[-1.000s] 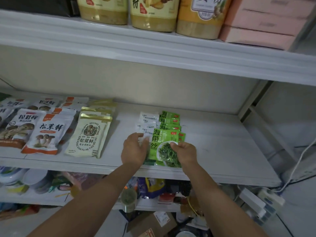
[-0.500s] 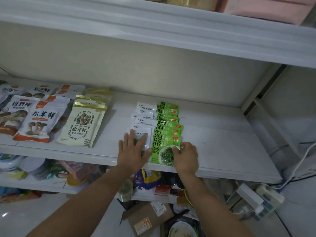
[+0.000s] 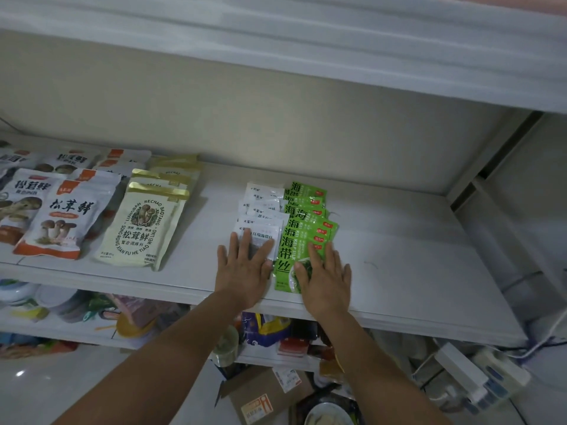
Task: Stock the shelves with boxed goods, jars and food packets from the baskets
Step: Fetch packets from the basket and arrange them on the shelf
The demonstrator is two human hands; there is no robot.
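Observation:
Two overlapping rows of flat packets lie on the white shelf (image 3: 399, 256). The left row is white kelp packets (image 3: 264, 210), the right row green kelp packets (image 3: 303, 216). My left hand (image 3: 245, 271) lies flat with straight fingers on the front white packet. My right hand (image 3: 325, 277) lies flat on the front green packet (image 3: 283, 265), fingers spread. Neither hand grips anything.
Cream mushroom-seasoning pouches (image 3: 141, 228) and white mushroom pouches (image 3: 64, 216) lie further left on the same shelf. An upper shelf edge (image 3: 306, 50) hangs above. Below are a lower shelf with mixed goods (image 3: 122, 314), a cardboard box (image 3: 260, 400) and power strips (image 3: 478, 381).
Both hands went from gripping the front green packet to lying flat on the two front packets. The right hand's fingers straightened over the green packet. The camera tilted downward.

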